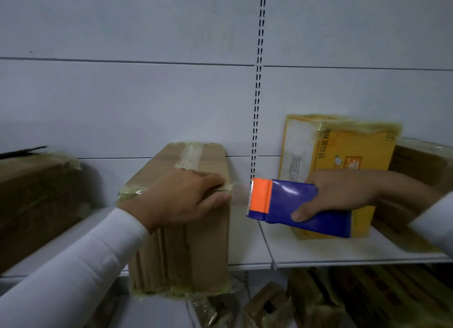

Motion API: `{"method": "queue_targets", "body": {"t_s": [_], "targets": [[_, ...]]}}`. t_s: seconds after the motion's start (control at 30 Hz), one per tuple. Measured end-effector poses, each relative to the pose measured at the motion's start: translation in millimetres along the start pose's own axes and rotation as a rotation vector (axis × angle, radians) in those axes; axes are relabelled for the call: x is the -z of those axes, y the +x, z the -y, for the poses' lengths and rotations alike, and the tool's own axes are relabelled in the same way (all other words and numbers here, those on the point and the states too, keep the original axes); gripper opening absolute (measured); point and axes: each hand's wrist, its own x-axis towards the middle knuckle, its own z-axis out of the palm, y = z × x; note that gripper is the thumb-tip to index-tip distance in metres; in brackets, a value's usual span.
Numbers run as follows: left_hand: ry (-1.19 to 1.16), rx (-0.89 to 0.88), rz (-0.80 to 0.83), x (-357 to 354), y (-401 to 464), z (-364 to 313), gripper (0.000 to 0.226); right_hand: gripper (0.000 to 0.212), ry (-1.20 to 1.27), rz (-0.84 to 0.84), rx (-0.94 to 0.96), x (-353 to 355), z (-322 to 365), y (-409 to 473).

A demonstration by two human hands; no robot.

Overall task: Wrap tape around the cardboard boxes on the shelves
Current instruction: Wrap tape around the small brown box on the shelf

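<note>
A plain brown cardboard box point(191, 249) stands on the white shelf point(343, 256), banded with clear tape on its top and edges. My left hand point(181, 200) lies flat on its upper front, fingers pressing the tape at the right edge. My right hand point(343, 193) grips a blue tape dispenser point(294, 205) with an orange toothed cutter, held just right of the box and apart from it. A short loose end of tape sticks out from the box edge toward the cutter.
A yellow printed box point(343, 151), taped at its edges, leans behind the dispenser. A brown box point(31, 200) sits at the left and another point(421, 163) at the far right. More taped cardboard lies on the lower shelf point(318, 300). The back panel has a slotted upright point(257, 95).
</note>
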Motion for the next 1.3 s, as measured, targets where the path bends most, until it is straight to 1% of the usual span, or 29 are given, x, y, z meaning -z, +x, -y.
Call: {"method": "queue_targets", "body": {"t_s": [0.07, 0.13, 0.2, 0.23, 0.27, 0.33, 0.47, 0.5, 0.57, 0.67, 0.8, 0.87, 0.93, 1.0, 1.03, 1.1, 1.17, 1.23, 1.3], "targets": [[0.005, 0.004, -0.019, -4.7, 4.5, -3.1, 0.056, 0.051, -0.075, -0.038, -0.02, -12.9, 14.0, 10.1], [0.014, -0.01, -0.025, -6.9, 5.3, -3.3, 0.06, 0.049, -0.192, -0.122, -0.043, -25.8, 25.1, 19.6], [-0.013, -0.013, -0.024, -5.5, 1.4, 0.8, 0.064, 0.048, -0.446, -0.251, -0.105, -36.9, 27.5, 28.7], [-0.038, -0.013, -0.03, -3.8, -1.9, 1.5, 0.065, 0.049, -0.531, -0.294, -0.141, -42.8, 23.6, 33.4], [-0.054, -0.012, -0.033, -2.7, -4.8, 1.1, 0.065, 0.049, -0.509, -0.315, -0.172, -48.4, 15.8, 37.6], [-0.042, 0.035, -0.048, -1.5, -7.1, -2.2, 0.062, 0.048, -0.309, -0.353, -0.183, -54.1, -2.0, 45.3], [0.054, 0.289, -0.024, -4.3, 9.5, -27.3, 0.059, 0.044, -0.018, -0.452, -0.065, -60.6, -11.3, 44.3], [0.099, 0.352, -0.021, -7.2, 16.3, -36.2, 0.055, 0.042, 0.024, -0.459, -0.031, -61.7, -10.8, 42.2], [0.183, 0.452, -0.022, -16.7, 27.6, -51.9, 0.041, 0.041, 0.027, -0.463, 0.005, -62.7, -10.1, 38.0], [0.273, 0.527, 0.001, -28.0, 36.8, -59.3, 0.028, 0.04, 0.128, -0.444, 0.044, -63.1, -14.1, 33.3], [0.3, 0.497, -0.051, -27.0, 34.7, -59.5, 0.025, 0.047, 0.236, -0.414, 0.086, -64.2, -21.6, 32.7], [0.244, 0.485, -0.052, -22.9, 32.3, -58.3, 0.033, 0.047, 0.29, -0.398, 0.09, -64.3, -24.1, 32.9], [0.059, 0.429, -0.018, -14.3, 25.7, -52.2, 0.052, 0.045, 0.307, -0.388, 0.096, -62.4, -25.9, 33.7], [-0.173, 0.339, 0.012, 2.4, 11.8, -40.4, 0.081, 0.04, 0.302, -0.37, 0.117, -58.9, -27.2, 34.1], [-0.198, 0.287, 0.001, 12.1, 2.1, -33.0, 0.09, 0.036, 0.304, -0.361, 0.126, -57.6, -27.6, 33.7], [-0.077, 0.241, -0.023, 23.9, -20.8, -13.8, 0.091, 0.031, 0.315, -0.351, 0.142, -56.8, -28.5, 33.1], [0.059, 0.26, -0.025, 23.7, -40.4, 2.6, 0.087, 0.032, 0.326, -0.364, 0.158, -57.8, -30.5, 35.4], [0.157, 0.276, -0.043, 13.2, -51.0, 7.3, 0.081, 0.034, 0.351, -0.373, 0.168, -61.8, -31.5, 40.9], [0.202, 0.281, -0.097, 3.8, -48.3, 2.3, 0.074, 0.032, 0.381, -0.381, 0.176, -66.3, -32.7, 46.6]]}}
